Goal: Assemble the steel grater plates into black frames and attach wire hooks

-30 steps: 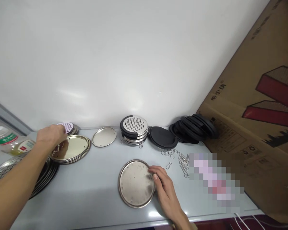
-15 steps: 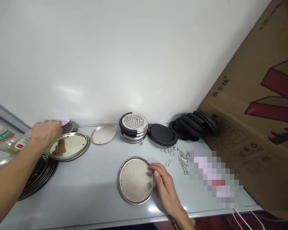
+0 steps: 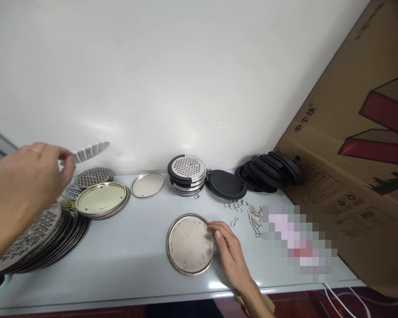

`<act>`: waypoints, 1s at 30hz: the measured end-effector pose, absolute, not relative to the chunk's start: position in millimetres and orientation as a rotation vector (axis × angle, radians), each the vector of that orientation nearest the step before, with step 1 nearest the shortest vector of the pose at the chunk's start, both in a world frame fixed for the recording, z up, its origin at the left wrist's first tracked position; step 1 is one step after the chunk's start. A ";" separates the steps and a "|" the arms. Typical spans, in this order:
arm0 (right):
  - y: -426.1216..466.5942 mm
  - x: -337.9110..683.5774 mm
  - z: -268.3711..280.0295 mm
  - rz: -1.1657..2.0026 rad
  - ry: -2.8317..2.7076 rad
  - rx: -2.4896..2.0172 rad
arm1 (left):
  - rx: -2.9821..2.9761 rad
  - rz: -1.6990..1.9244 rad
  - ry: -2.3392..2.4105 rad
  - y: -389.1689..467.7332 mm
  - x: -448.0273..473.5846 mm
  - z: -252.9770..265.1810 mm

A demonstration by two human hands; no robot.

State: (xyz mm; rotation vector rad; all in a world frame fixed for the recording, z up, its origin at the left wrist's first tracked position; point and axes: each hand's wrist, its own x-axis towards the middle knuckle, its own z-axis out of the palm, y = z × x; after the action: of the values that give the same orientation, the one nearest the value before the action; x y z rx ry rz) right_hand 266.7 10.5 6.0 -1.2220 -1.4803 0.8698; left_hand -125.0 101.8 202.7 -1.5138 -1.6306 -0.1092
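Up at the left, my left hand point(image 3: 29, 176) pinches a thin perforated metal disc point(image 3: 91, 152), seen nearly edge-on and blurred. Below it lie a pile of perforated discs point(image 3: 94, 178) and a stack of shiny round metal plates point(image 3: 101, 198). My right hand point(image 3: 232, 254) has its thumb and fingers closed on the right rim of a round, stained metal plate point(image 3: 190, 245) at the front of the table. That plate lies flat, with a raised rim.
A single round plate point(image 3: 147, 184) lies at the back. Beside it stand stacked perforated discs with black rims point(image 3: 188, 168), a black round cover point(image 3: 227, 183) and piled black rings point(image 3: 265, 172). Small metal rings point(image 3: 234, 205) and clips point(image 3: 254, 221) lie nearby. A cardboard box point(image 3: 338, 190) borders the right.
My left hand has lifted the perforated disc up and to the left from the pile at the back. My right hand stays at the plate's rim; the view has shifted slightly.
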 end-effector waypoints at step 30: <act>9.3 267.6 4.2 0.882 -1.482 -1.178 | -2.735 -0.491 -1.008 -5.1 33.6 26.4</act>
State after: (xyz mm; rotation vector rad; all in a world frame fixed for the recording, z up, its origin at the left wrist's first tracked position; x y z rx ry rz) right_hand 267.6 9.3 4.2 -1.1779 -1.4815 0.8817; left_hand 33.6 -5.1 26.4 -2.7354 -1.0075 -0.4912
